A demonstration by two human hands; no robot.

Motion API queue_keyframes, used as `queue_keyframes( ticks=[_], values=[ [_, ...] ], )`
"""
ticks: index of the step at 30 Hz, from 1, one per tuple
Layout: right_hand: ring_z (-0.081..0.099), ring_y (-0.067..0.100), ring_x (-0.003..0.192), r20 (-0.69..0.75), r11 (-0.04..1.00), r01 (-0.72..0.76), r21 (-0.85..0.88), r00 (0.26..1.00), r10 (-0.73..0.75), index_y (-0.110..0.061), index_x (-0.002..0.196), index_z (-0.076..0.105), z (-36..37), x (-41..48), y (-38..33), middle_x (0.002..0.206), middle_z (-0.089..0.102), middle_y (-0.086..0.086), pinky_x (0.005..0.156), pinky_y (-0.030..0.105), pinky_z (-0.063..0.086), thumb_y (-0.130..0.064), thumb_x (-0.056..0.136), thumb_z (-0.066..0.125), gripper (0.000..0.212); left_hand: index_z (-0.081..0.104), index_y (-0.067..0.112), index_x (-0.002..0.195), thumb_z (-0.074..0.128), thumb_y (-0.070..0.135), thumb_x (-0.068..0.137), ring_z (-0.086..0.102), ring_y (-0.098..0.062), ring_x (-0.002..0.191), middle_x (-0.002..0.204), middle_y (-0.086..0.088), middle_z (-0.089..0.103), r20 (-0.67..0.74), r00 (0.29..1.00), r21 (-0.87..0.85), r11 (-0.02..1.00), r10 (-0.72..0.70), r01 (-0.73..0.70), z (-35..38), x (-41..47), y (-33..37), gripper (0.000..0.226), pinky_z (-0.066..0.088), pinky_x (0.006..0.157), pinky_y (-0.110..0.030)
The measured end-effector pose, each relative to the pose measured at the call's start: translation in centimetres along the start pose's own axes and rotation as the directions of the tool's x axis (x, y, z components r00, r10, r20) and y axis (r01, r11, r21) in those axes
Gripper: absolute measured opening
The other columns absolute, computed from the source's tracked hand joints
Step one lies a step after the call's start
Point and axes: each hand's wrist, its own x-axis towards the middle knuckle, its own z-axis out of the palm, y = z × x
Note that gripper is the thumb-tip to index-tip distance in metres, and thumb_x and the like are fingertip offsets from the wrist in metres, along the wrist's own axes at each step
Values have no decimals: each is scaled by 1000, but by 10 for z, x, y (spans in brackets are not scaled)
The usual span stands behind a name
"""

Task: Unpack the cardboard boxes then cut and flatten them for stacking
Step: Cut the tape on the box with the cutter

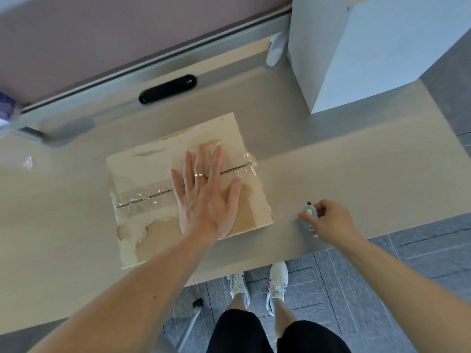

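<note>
Box (142, 171) flat on the table (356, 169), directly under the left hand (206, 200) and off to the left of the right hand (331, 222). Pale cardboard, roughly square and low; top skin torn away in ragged patches, a browner layer bared by the thumb and near the wrist. Clear tape (142, 197), crinkled and glossy, along the centre seam, running out from under the palm both ways and bunched at the end to the right of the fingertips. Left hand spread wide, palm down, fingers straight, pressed on the top across the seam; thin ring (199, 175) on one finger. Right hand curled round a small round pale-blue cutter (309, 215), low at the tabletop, a short dark tip pointing away from the wrist; apart from the box's right edge, a strip of table between. Tabletop smooth, light wood grain, faintly shiny. Near table edge just behind the right wrist, slanting on under the left forearm, with the box's near corner not far from it. Stretch of tabletop left of the left hand, and beyond the right hand up to a white block (369, 59). Black oblong (168, 89) beyond the left fingertips, well apart from the box.
</note>
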Motion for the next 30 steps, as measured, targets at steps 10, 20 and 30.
queue_keyframes(
  ticks=[10,20,30],
  values=[
    [72,21,85,-13,687,52,725,998,-61,-11,104,62,4,-23,-118,86,65,5,71,30,61,-23,103,56,14,-9,42,160,15,68,101,-20,-19,155,170,7,-15,-10,1000,-16,1000,14,-14,0,1,-1,69,-3,126,-56],
    [70,24,79,-67,613,25,790,997,46,-10,98,56,23,-46,-158,81,68,8,76,31,59,-24,103,54,15,-6,38,162,14,67,101,-20,-22,156,171,3,-11,-30,999,-37,999,35,-36,0,1,-2,70,-2,125,-58],
    [64,22,80,-94,728,74,682,995,-13,-12,95,60,18,-60,-169,82,66,5,96,49,55,-26,101,56,15,-4,34,163,12,67,101,-18,-28,156,171,-1,-10,-32,997,-52,996,74,-76,-5,0,-4,72,-7,123,-60]
  ],
)
